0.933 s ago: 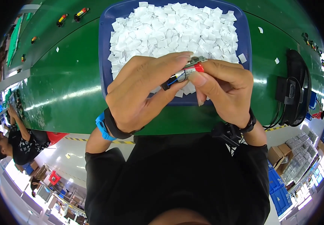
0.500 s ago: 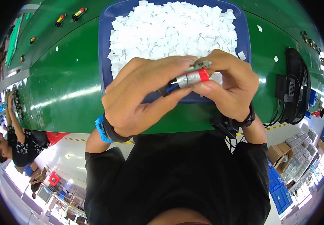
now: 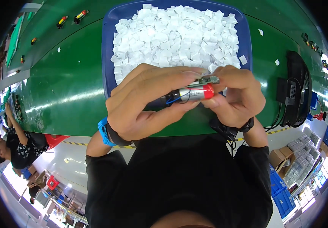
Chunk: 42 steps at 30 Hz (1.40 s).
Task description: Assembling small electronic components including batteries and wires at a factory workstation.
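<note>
1. Gripping a silver cylinder with a red end and thin blue and black wires (image 3: 196,94), our left hand (image 3: 133,100) is clamped along its body, a small grey-green circuit board (image 3: 209,80) just above.
2. Our right hand (image 3: 243,95) closes on the red end, thumb beneath, forefinger by the board.
3. Just beyond, we see a blue plastic tray (image 3: 244,41) heaped with small white squares (image 3: 175,38) on a glossy green surface (image 3: 63,79).
4. Farther left lie two red-and-yellow cylinders (image 3: 81,16).
</note>
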Each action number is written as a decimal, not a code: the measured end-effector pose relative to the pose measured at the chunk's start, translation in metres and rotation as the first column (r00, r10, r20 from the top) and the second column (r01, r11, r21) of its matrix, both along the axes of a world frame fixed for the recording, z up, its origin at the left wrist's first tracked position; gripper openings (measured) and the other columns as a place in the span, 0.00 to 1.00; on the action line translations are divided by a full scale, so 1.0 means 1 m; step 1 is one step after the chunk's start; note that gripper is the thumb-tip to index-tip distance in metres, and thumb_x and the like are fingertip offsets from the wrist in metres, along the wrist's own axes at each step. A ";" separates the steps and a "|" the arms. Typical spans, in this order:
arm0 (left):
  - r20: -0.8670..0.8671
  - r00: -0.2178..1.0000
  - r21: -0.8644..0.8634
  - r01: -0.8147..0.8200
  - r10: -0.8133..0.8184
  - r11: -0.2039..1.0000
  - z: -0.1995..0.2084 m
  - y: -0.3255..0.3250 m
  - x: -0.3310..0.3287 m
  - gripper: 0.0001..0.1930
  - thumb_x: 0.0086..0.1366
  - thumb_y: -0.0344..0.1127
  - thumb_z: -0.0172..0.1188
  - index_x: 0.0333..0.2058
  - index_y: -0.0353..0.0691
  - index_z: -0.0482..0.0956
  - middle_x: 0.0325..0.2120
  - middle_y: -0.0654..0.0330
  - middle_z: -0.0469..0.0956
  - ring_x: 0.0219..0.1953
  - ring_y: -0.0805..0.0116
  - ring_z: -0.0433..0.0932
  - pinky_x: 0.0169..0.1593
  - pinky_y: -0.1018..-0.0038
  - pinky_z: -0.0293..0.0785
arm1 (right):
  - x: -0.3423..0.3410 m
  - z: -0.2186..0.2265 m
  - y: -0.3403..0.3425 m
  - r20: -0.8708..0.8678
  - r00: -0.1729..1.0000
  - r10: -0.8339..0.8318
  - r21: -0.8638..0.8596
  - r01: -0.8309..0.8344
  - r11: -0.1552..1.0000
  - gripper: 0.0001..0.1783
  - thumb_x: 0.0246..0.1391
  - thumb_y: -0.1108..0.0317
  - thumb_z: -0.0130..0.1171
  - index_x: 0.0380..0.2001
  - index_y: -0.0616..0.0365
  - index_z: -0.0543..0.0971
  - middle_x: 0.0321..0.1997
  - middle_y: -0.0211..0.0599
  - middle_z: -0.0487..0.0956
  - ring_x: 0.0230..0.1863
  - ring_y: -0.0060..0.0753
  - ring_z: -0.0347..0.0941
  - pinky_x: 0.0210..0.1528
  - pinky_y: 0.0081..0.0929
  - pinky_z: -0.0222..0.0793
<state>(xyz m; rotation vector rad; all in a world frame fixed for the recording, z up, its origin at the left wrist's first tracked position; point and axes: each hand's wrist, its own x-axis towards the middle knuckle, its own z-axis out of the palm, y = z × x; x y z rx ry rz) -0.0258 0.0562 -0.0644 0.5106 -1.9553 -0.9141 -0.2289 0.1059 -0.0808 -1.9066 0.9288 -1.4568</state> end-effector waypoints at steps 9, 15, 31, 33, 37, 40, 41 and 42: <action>0.077 0.995 -0.051 -0.056 0.060 0.997 -0.002 -0.002 0.001 0.20 0.48 0.23 0.72 0.42 0.34 0.81 0.36 0.54 0.84 0.36 0.62 0.82 0.36 0.76 0.74 | 0.002 0.000 0.004 0.081 0.997 0.015 0.161 -0.028 0.987 0.13 0.47 0.79 0.68 0.34 0.64 0.73 0.25 0.37 0.79 0.22 0.23 0.71 0.29 0.23 0.65; 0.063 0.998 0.097 0.016 -0.022 0.995 -0.003 -0.005 0.003 0.17 0.53 0.21 0.69 0.44 0.32 0.80 0.37 0.54 0.83 0.35 0.66 0.81 0.33 0.77 0.76 | 0.001 -0.003 0.001 0.066 0.998 -0.016 0.172 0.004 0.985 0.14 0.46 0.79 0.70 0.34 0.63 0.74 0.26 0.36 0.79 0.23 0.22 0.72 0.28 0.22 0.64; -0.061 0.998 0.600 0.042 -0.007 0.799 -0.003 -0.004 -0.006 0.15 0.62 0.26 0.63 0.47 0.31 0.76 0.43 0.56 0.74 0.42 0.72 0.77 0.28 0.83 0.80 | 0.002 -0.001 -0.011 -0.137 0.983 -0.121 0.000 0.122 0.992 0.19 0.45 0.82 0.67 0.44 0.62 0.81 0.32 0.35 0.79 0.29 0.26 0.73 0.30 0.20 0.67; -0.049 0.999 0.595 0.021 0.010 0.804 -0.003 -0.003 -0.007 0.14 0.62 0.26 0.63 0.47 0.32 0.77 0.43 0.56 0.74 0.42 0.73 0.76 0.28 0.83 0.80 | 0.002 -0.003 -0.013 -0.138 0.983 -0.121 0.009 0.123 0.992 0.18 0.45 0.82 0.67 0.43 0.62 0.81 0.33 0.36 0.79 0.30 0.26 0.73 0.30 0.20 0.68; -0.044 0.999 0.600 0.008 0.024 0.800 -0.004 -0.002 -0.009 0.14 0.63 0.26 0.62 0.47 0.31 0.76 0.43 0.56 0.74 0.39 0.74 0.76 0.26 0.83 0.79 | 0.000 -0.006 -0.017 -0.177 0.966 -0.189 -0.145 0.164 0.976 0.17 0.46 0.80 0.67 0.43 0.62 0.81 0.37 0.38 0.78 0.31 0.27 0.73 0.31 0.19 0.69; -0.071 0.997 0.688 0.063 -0.018 0.723 -0.002 -0.004 -0.005 0.14 0.65 0.29 0.60 0.47 0.29 0.75 0.42 0.55 0.74 0.35 0.75 0.76 0.24 0.82 0.78 | 0.001 -0.004 -0.018 -0.171 0.962 -0.214 -0.136 0.192 0.972 0.16 0.46 0.79 0.68 0.42 0.62 0.80 0.39 0.39 0.77 0.33 0.26 0.73 0.31 0.18 0.70; -0.107 0.992 0.762 0.122 -0.063 0.636 0.000 -0.005 -0.003 0.14 0.67 0.32 0.58 0.47 0.28 0.75 0.40 0.54 0.75 0.33 0.75 0.76 0.23 0.82 0.77 | 0.001 -0.003 -0.017 -0.169 0.962 -0.212 -0.138 0.190 0.972 0.16 0.46 0.79 0.68 0.42 0.62 0.80 0.39 0.39 0.77 0.33 0.26 0.73 0.31 0.18 0.70; -0.147 0.984 0.824 0.179 -0.103 0.537 0.001 -0.006 -0.002 0.15 0.69 0.34 0.56 0.47 0.28 0.74 0.39 0.54 0.75 0.31 0.76 0.76 0.22 0.82 0.77 | 0.000 -0.003 -0.016 -0.142 0.973 -0.180 -0.057 0.174 0.983 0.16 0.47 0.79 0.68 0.42 0.62 0.80 0.39 0.39 0.77 0.33 0.26 0.74 0.32 0.18 0.70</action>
